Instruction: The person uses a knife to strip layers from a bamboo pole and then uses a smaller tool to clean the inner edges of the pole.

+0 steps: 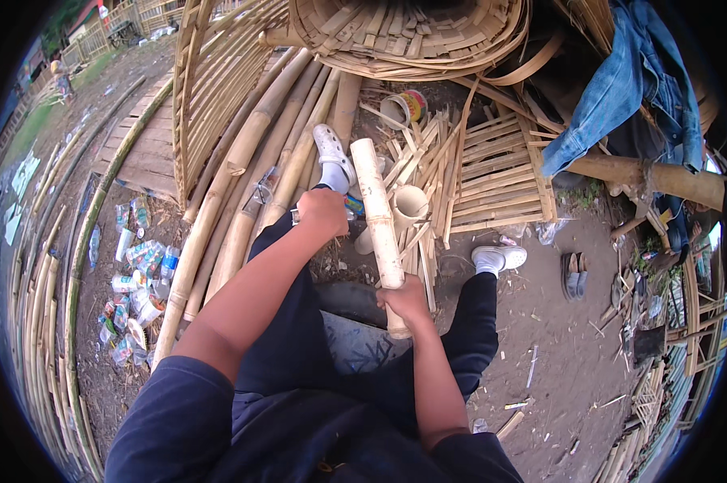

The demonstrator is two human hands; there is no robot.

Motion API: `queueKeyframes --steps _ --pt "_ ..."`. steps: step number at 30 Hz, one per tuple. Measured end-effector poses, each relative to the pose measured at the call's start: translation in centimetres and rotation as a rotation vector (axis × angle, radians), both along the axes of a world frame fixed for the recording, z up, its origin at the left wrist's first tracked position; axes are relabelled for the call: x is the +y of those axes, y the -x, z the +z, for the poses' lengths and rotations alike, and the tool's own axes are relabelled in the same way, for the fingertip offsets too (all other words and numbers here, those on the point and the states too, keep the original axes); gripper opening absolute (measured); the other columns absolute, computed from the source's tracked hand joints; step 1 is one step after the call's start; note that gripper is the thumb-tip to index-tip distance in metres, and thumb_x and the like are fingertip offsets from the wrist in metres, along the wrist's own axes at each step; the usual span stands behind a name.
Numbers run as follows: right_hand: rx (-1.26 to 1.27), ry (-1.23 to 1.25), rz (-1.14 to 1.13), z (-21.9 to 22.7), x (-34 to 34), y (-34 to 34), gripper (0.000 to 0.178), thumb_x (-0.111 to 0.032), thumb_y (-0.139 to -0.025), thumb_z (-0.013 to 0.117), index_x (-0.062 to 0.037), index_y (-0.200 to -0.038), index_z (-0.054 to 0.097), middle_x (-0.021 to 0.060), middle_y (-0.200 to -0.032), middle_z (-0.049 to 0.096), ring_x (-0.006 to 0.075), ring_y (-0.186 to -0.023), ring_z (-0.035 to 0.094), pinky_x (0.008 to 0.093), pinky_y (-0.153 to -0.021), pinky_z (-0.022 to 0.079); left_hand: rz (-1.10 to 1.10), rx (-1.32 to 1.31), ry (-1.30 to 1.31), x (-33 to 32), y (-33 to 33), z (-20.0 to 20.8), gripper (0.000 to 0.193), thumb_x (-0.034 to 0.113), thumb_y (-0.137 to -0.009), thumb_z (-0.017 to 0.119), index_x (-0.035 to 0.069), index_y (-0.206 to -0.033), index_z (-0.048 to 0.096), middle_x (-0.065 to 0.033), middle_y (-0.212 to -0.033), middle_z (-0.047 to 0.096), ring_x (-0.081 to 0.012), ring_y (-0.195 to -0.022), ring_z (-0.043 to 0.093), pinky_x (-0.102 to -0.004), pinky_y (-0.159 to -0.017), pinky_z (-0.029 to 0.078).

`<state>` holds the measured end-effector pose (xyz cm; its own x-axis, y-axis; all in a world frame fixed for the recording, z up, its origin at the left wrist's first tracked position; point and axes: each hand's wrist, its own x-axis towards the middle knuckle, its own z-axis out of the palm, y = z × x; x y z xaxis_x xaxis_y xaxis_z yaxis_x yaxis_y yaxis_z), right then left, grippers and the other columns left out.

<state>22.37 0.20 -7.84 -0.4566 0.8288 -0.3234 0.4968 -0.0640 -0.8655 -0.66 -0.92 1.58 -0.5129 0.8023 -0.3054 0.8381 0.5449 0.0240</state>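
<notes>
My right hand is wrapped round the lower part of a thick, pale bamboo piece, which stands tilted in front of me between my legs. My left hand is closed in a fist beside the upper part of that piece, apart from it and over my left knee. A small bit of something shows at the fist's left edge; what the fingers hold is hidden. Just right of the held piece is a short, hollow bamboo section, its round open end facing up. Split bamboo strips lie in a heap around it.
Long bamboo poles lie on my left, with plastic litter beyond them. A large woven basket is ahead. A slatted bamboo panel, a denim garment and a pair of shoes are on the right.
</notes>
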Motion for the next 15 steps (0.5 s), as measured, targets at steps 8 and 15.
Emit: queueKeyframes --steps 8,15 --pt "0.773 -0.628 -0.098 17.3 -0.7 -0.6 0.017 0.004 -0.068 0.066 0.0009 -0.083 0.058 0.0088 -0.07 0.062 0.016 -0.06 0.061 0.0298 -0.059 0.05 0.012 -0.041 -0.029 1.2 1.4 0.4 0.038 0.019 -0.07 0.072 0.007 -0.105 0.072 -0.0129 -0.111 0.07 -0.0265 -0.102 0.069 -0.0374 -0.081 0.057" --pt "-0.203 -0.141 -0.067 -3.6 -1.0 -0.3 0.011 -0.005 -0.062 0.065 0.0034 -0.069 0.065 0.0105 -0.059 0.062 0.0207 -0.049 0.061 0.0345 -0.049 0.049 0.038 -0.067 -0.094 0.0 1.5 -1.7 0.04 0.02 -0.071 0.07 0.004 -0.108 0.069 -0.0146 -0.112 0.069 -0.0285 -0.105 0.067 -0.0389 -0.085 0.056"
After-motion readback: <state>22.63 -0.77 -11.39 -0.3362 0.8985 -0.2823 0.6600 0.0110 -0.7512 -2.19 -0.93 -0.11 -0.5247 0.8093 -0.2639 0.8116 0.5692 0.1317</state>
